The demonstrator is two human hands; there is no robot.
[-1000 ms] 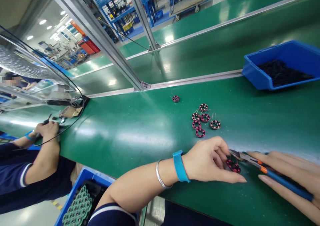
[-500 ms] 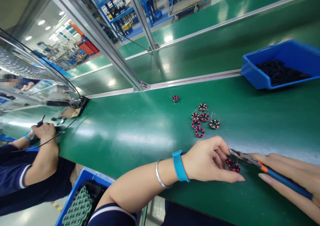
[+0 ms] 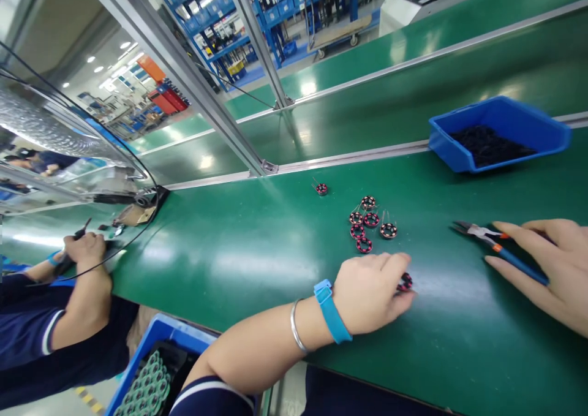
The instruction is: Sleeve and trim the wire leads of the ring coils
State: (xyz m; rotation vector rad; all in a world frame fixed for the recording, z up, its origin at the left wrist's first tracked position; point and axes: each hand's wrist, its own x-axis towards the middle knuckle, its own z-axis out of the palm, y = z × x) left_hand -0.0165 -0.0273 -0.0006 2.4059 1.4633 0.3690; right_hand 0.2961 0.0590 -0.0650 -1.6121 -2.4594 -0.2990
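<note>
My left hand (image 3: 374, 290) pinches a small ring-shaped wound coil (image 3: 404, 282) with dark and pink-red windings, partly hidden by the fingers, just above the green bench. At the right, my right hand (image 3: 551, 257) is loosely around a pair of cutting pliers (image 3: 503, 253) with blue and orange handles. Thumb and index finger lie on either side of the spread handles, and the jaws point left. Beyond my left hand lies a group of several similar coils (image 3: 371, 220), some with thin wire leads sticking up. One more coil (image 3: 321, 189) sits apart, farther back.
A blue bin (image 3: 441, 143) holding small black parts stands at the back right. Metal frame posts (image 3: 184, 79) rise behind the green bench (image 3: 239, 244). Below the left edge is a blue crate (image 3: 177, 325) with green ring-shaped parts. A co-worker's hands (image 3: 85, 247) work farther left.
My right hand and the pliers have moved away from the coil, to the right and back, and the handles have spread. My left hand has drawn slightly left with the coil.
</note>
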